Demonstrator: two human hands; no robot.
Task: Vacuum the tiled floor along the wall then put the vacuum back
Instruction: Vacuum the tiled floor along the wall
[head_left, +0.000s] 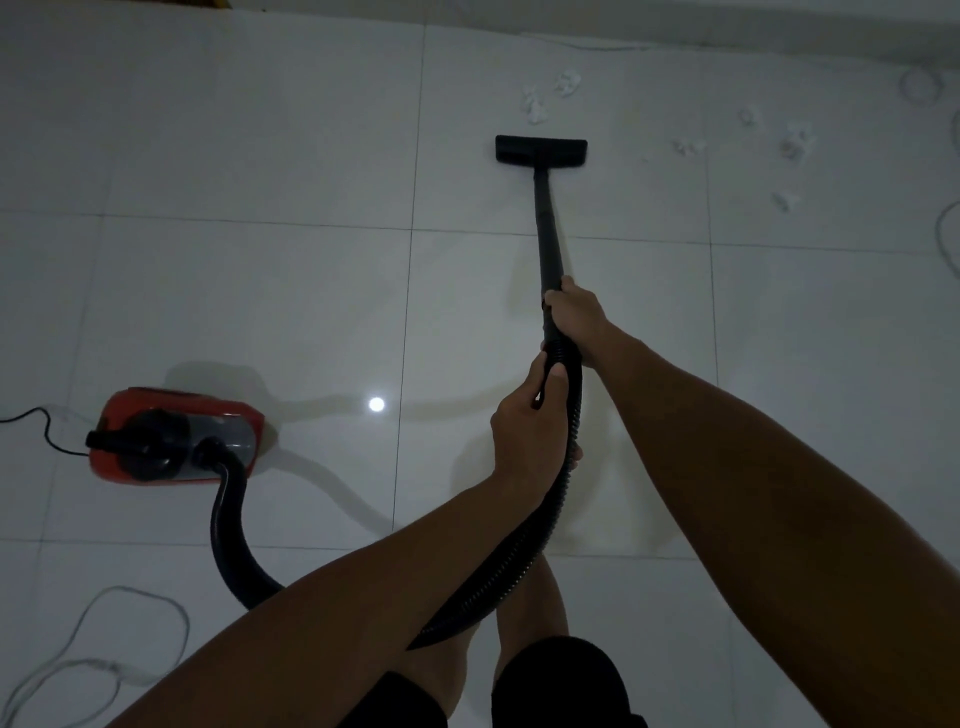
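A red canister vacuum sits on the white tiled floor at the left. Its black ribbed hose curves from the canister under my arms up to a black wand. The wand ends in a flat black floor nozzle resting on the tiles ahead. My right hand grips the wand's lower end. My left hand is closed around the hose just below it. White scraps of debris lie just beyond the nozzle, near the wall, with more debris to the right.
A black power cord leaves the canister to the left edge. A white cable loops on the floor at bottom left, and another white cable lies at the right edge. My legs in dark shorts are at the bottom.
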